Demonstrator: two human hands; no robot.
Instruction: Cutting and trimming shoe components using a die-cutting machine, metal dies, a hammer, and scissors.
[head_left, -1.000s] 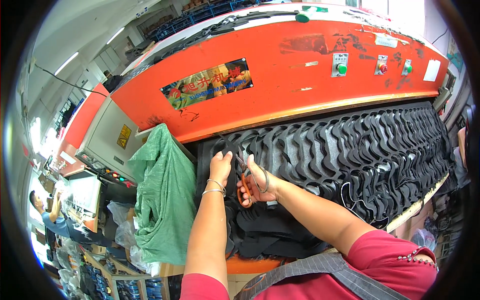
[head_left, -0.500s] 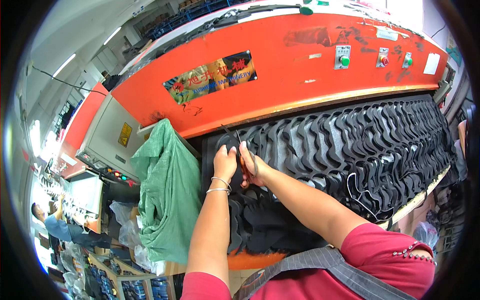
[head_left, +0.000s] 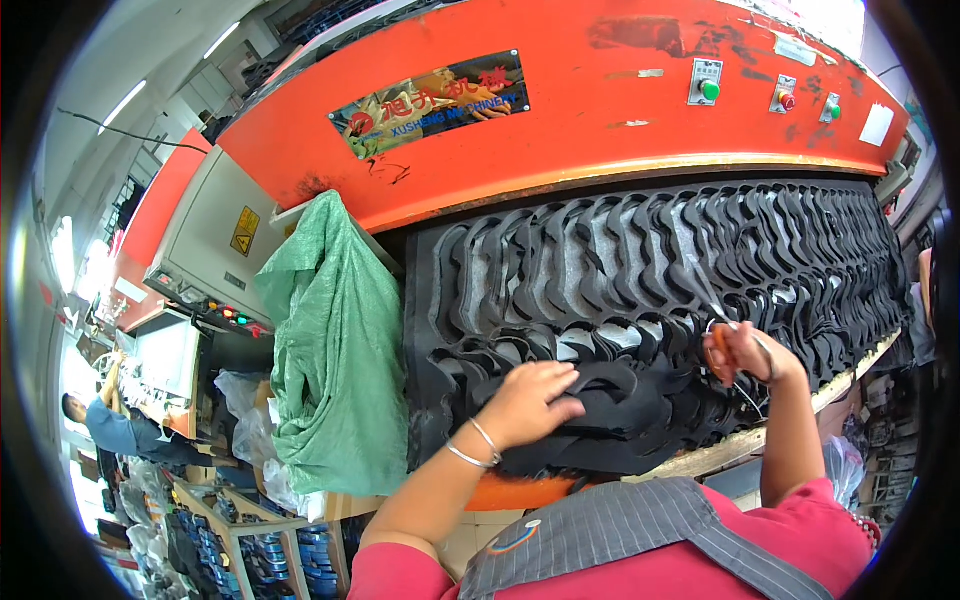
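Note:
My right hand point(head_left: 762, 358) is closed on a pair of scissors point(head_left: 717, 352) with orange handles, their metal blades pointing away over the black cut sheet. Wavy, curved black foam-like strips point(head_left: 620, 255) stand in rows across that sheet, with grey gaps between them. My left hand point(head_left: 530, 402) is open, palm down, with its fingers reaching right over loose black curved pieces point(head_left: 625, 405) at the near edge. Whether its fingertips touch those pieces, I cannot tell.
Behind the sheet rises an orange machine point(head_left: 560, 130) with green and red buttons point(head_left: 787, 102). A green woven cloth point(head_left: 335, 370) hangs at the left, beside a grey cabinet point(head_left: 205, 240). Farther left, another person point(head_left: 115, 425) stands at a machine. A wooden edge point(head_left: 720, 458) borders the sheet's near right.
My hands have parted from the sheet's far left. The right hand has carried the scissors to the right; the left has come nearer, its fingers now spread over loose pieces.

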